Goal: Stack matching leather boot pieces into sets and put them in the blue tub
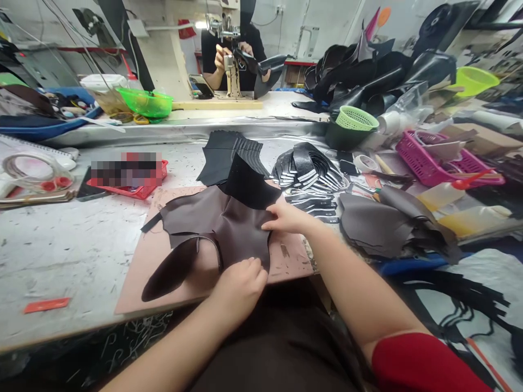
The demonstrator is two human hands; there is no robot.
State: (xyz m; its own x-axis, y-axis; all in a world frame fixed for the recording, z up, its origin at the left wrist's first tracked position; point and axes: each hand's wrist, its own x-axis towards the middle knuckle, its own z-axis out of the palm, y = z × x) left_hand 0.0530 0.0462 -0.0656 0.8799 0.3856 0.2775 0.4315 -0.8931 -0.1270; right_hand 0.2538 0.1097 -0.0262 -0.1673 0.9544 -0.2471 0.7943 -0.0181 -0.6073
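Note:
A dark brown leather piece (241,239), joined to a black panel (249,182) at its top, lies over a pinkish board (139,277) on the bench. My right hand (286,218) pinches its right edge between thumb and fingers. Lower down, my left hand (243,280) has its fingers curled closed on the piece's near edge. A dark curved flap (171,269) loops out to the left, with the board showing through the gap. Behind the piece sits a stack of black cut panels (223,155).
Bundled black straps with white ends (308,169) and brown leather pieces (378,220) lie to the right, near glue bottles (474,220) and a pink basket (425,163). A red tray (143,189) stands left. Across the bench, a co-worker's hands (223,57) are at a sewing machine (233,76).

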